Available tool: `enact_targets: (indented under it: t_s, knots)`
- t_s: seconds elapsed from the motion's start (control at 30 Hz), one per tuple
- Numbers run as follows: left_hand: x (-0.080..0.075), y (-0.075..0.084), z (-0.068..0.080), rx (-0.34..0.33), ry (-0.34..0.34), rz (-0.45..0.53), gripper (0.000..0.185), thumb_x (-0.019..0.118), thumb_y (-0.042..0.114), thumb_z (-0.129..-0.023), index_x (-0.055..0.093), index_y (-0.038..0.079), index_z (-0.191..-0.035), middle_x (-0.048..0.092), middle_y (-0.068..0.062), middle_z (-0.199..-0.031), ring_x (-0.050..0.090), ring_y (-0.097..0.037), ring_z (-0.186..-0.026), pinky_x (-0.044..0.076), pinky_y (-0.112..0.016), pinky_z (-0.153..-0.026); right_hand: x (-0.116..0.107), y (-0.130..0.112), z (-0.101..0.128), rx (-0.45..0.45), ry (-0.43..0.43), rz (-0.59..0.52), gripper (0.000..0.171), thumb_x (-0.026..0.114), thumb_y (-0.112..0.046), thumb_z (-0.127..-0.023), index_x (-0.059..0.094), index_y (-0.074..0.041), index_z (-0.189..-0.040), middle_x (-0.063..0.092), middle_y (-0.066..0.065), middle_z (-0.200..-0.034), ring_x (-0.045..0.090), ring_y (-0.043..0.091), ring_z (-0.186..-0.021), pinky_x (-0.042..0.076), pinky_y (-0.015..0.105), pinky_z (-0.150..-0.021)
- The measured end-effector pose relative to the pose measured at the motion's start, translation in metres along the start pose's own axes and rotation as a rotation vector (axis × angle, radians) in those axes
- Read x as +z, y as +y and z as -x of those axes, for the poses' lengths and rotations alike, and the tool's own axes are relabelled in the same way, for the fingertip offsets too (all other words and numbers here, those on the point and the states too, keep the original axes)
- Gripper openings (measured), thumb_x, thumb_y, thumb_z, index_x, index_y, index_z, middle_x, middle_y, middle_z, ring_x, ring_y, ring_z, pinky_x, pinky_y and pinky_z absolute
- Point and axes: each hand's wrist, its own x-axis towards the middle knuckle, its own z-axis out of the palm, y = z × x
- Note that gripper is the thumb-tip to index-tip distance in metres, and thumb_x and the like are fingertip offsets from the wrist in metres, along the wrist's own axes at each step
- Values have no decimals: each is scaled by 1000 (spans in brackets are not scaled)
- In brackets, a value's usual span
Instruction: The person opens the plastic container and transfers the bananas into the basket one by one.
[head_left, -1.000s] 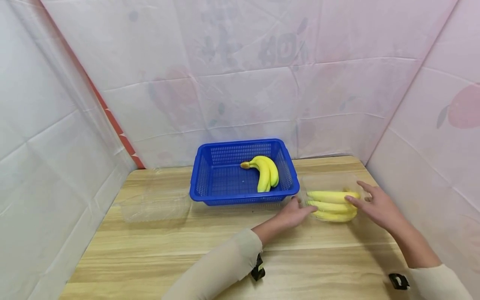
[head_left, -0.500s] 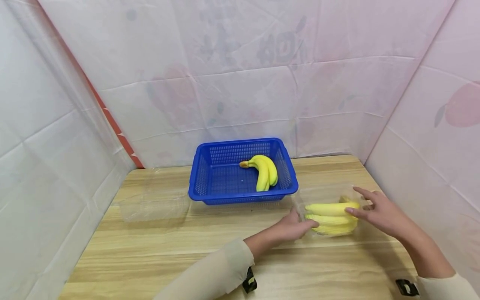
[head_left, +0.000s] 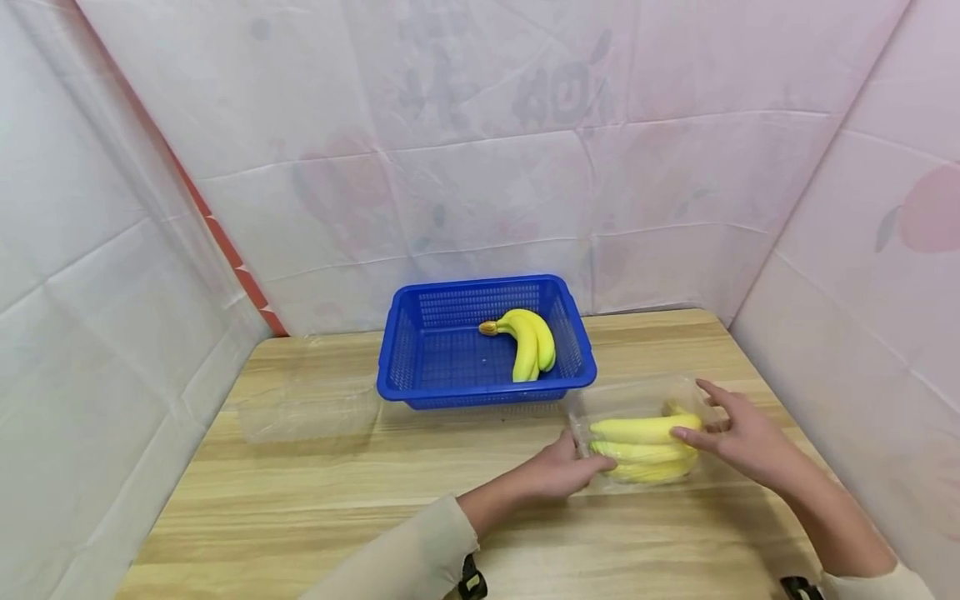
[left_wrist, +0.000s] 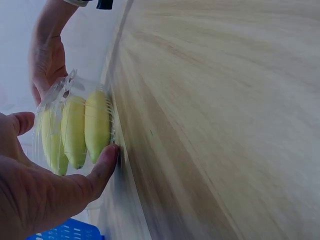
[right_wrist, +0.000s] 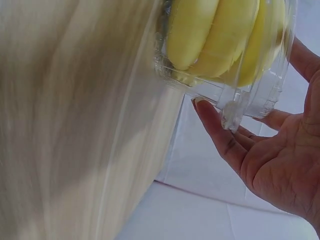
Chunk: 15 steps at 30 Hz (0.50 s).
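Observation:
A clear plastic box (head_left: 637, 398) with a bunch of yellow bananas (head_left: 637, 430) inside sits on the wooden table (head_left: 360, 500), front right. My left hand (head_left: 588, 458) grips the box's left end, thumb low and fingers above, as the left wrist view shows around the bananas (left_wrist: 85, 127). My right hand (head_left: 701, 412) touches the right end with spread, fairly straight fingers (right_wrist: 212, 125) against the box wall (right_wrist: 250, 100). A blue basket (head_left: 405, 350) behind holds a second bunch of bananas (head_left: 531, 340).
Another clear plastic box (head_left: 307, 410) lies left of the basket. Pale sheeted walls close in the table at the back and on both sides; the right wall stands near my right hand.
The clear box with its bananas has slid nearer to me and a little left, held between both hands. The basket and the other box have not moved.

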Motion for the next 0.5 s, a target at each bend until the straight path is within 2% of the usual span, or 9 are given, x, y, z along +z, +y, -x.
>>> enact_targets:
  t_s: [0.1, 0.33, 0.5]
  knots:
    - [-5, -4, 5, -4, -9, 4, 66, 71, 53, -94, 50, 15, -143, 66, 0, -105, 61, -13, -93, 52, -32, -83, 5, -5, 2, 13, -6, -15, 110, 76, -53, -97, 17, 8, -167, 38, 47, -157, 63, 65, -120, 63, 59, -82]
    - [-22, -12, 20, 3, -28, -14, 71, 69, 52, -94, 47, 15, -150, 68, -1, -100, 63, -14, -90, 51, -32, -77, 24, -16, 6, 64, 11, -27, 113, 74, -60, -96, 17, 7, -167, 43, 44, -156, 66, 58, -121, 64, 54, -81]
    - [-34, -20, 28, 15, -54, -2, 65, 68, 52, -96, 48, 16, -146, 64, 0, -92, 57, -14, -82, 47, -30, -69, 37, -21, 8, 58, 22, -16, 110, 70, -61, -98, 18, 7, -167, 45, 46, -154, 65, 61, -121, 62, 60, -86]
